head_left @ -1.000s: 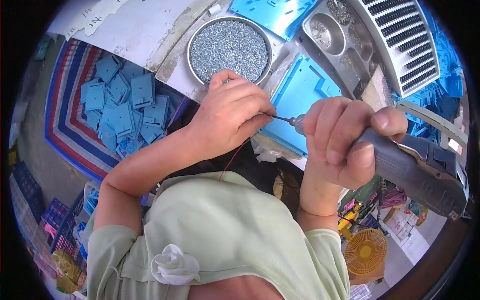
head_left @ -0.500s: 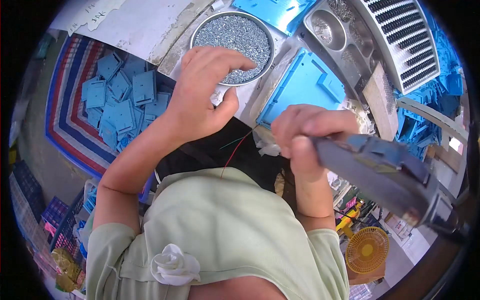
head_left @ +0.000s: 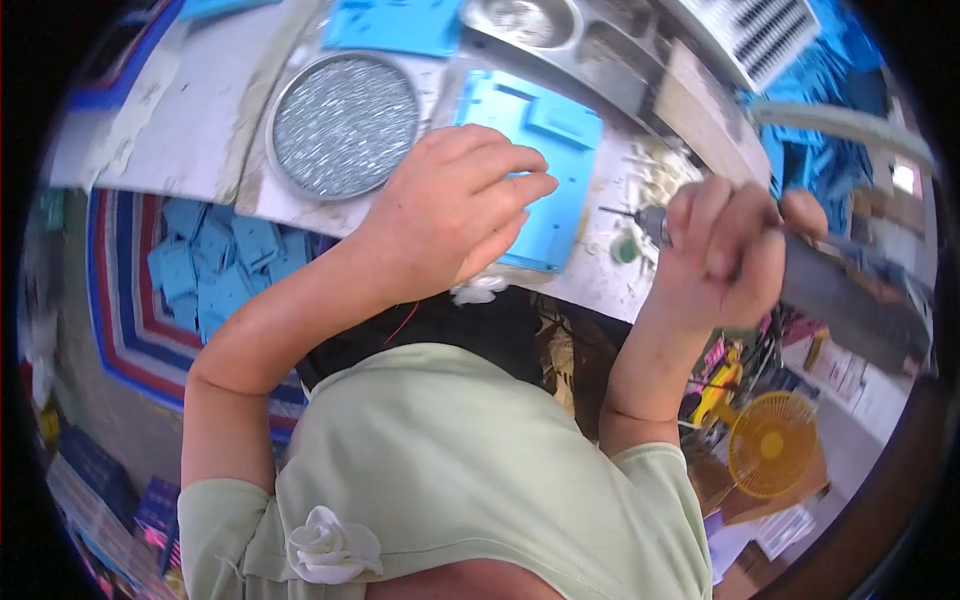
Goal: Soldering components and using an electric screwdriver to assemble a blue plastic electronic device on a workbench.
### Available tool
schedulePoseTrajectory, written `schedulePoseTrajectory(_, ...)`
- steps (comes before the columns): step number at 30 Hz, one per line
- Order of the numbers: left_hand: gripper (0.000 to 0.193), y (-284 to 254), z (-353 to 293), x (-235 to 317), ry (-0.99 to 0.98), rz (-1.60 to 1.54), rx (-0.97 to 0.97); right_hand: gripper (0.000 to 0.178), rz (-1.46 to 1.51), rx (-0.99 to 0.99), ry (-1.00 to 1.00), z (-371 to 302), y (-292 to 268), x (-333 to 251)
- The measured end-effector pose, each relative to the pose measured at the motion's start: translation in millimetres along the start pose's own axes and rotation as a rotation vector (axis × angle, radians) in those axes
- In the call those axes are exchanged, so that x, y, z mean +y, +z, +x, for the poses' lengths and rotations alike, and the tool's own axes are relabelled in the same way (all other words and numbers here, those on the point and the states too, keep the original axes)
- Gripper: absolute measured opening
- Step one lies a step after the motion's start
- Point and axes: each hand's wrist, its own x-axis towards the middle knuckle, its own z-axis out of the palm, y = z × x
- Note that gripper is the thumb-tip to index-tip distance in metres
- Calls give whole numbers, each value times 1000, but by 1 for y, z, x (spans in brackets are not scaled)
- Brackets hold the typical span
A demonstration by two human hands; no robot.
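Observation:
My left hand [head_left: 465, 205] hovers over the near left part of a light blue plastic panel [head_left: 560, 170] with raised edges. Its fingers are bent and drawn together; what they hold, if anything, is hidden. My right hand [head_left: 725, 240] is wrapped around a dark electric screwdriver [head_left: 850, 300], whose thin bit points left toward the panel, a short way off its right edge. Left of the panel stands a round metal dish [head_left: 272, 140] full of small silvery screws [head_left: 345, 125].
Another blue panel [head_left: 395, 25] lies behind the dish. A metal compartment tray [head_left: 580, 55] and a white rack with black rows [head_left: 750, 35] stand at the back right. Blue plates [head_left: 225, 290] fill a striped-cloth-lined container [head_left: 125, 330] at left. A yellow fan [head_left: 772, 445] is lower right.
My left hand has left the screw dish and come over the blue panel, its fingers closing in. The screwdriver has swung rightward and up, its bit now showing. The whole view has shifted.

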Motion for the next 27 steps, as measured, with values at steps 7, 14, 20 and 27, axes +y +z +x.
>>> schedulePoseTrajectory(7,37,22,10,4,-34,211,-205,29,-91,262,-10,-13,-38,35)
schedulePoseTrajectory(14,39,20,10,8,-57,244,-227,24,-369,153,-23,-8,-41,46)
schedulePoseTrajectory(20,38,20,9,6,-54,248,-214,27,-235,93,-83,-7,-35,17)
schedulePoseTrajectory(27,38,22,11,6,-56,229,-206,23,-281,146,-36,-3,-44,54)
